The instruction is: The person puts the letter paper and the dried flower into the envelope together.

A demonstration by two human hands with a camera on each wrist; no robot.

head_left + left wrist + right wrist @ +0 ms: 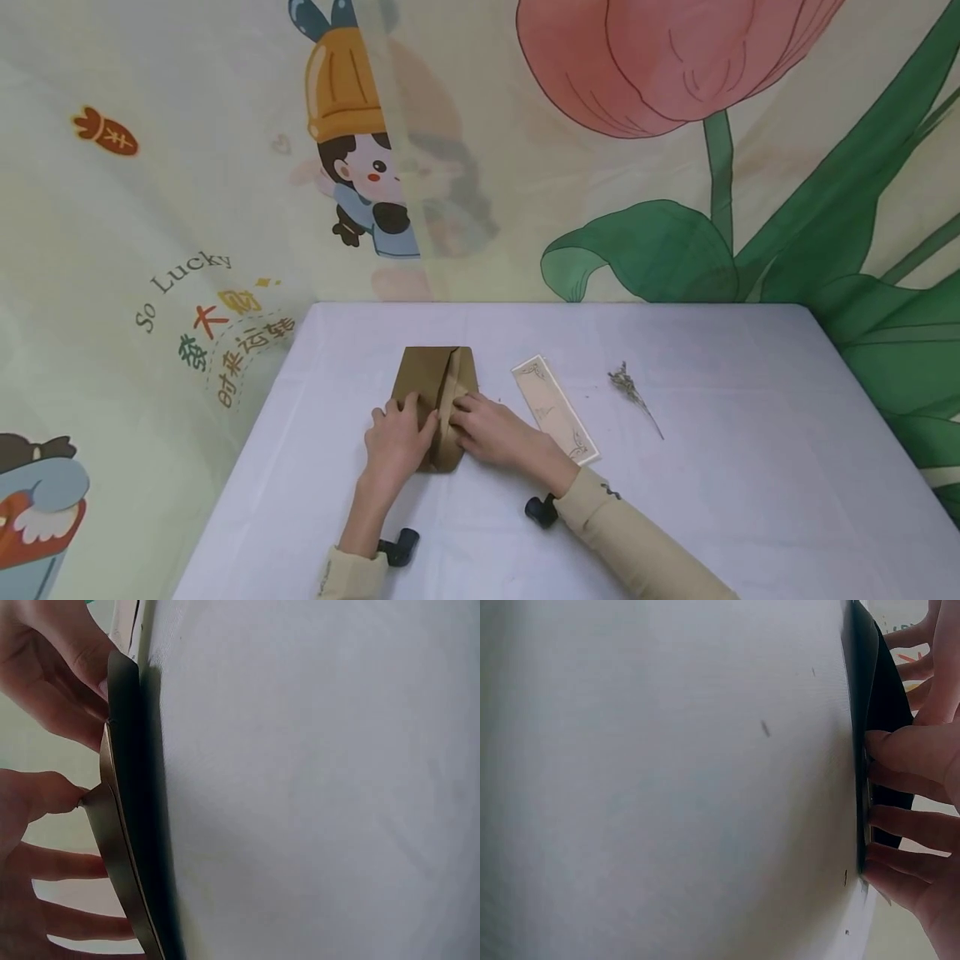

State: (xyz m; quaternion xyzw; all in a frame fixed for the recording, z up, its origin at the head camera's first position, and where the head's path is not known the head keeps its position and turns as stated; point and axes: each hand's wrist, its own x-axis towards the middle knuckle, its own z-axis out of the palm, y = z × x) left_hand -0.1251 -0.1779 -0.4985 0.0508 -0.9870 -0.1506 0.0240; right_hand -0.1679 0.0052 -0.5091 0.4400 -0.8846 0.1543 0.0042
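Observation:
A brown paper envelope (423,367) lies on the table with its long middle seam parted. My left hand (393,437) holds the left panel, thumb at the inner edge and fingers spread over the top. That panel stands raised along the seam in the left wrist view, above a dark gap. Fingertips of my right hand (495,429) press on the right-hand flap beside the seam. Both hands come close together in the right wrist view, over the envelope's dark inside (889,697).
To the right of the envelope lies a cream card (551,408) with an ornamented border, partly under the right forearm. Farther right is a small dried flower sprig (630,387). A white cloth covers the table (750,483); a printed curtain (480,167) hangs behind.

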